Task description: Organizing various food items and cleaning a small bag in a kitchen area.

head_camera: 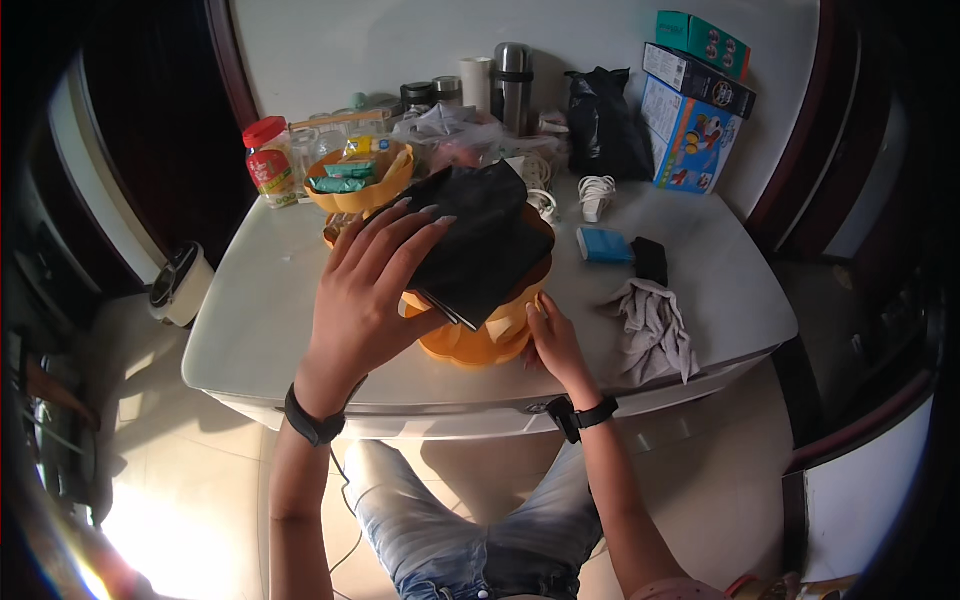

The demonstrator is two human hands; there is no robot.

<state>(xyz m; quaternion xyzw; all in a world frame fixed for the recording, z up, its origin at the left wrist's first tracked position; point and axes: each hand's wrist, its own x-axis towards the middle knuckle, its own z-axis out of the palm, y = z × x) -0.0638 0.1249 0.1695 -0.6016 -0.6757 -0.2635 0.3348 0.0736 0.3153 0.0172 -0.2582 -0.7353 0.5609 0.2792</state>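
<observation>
My left hand holds a flat, dark black sheet-like item by its left side, fingers on top and the thumb at its lower edge. Thin pale layers show along that edge. The black item is over an orange, scalloped plastic tray stand and hides much of it. At the stand's right side, my right hand grips the rim with thumb and fingers. Behind my left hand stands another orange scalloped tray with small packaged snacks.
A red-lidded jar, clear plastic bags and a steel thermos line the back. To the right are a black plastic bag, stacked boxes, a white cable, a blue packet and a grey cloth.
</observation>
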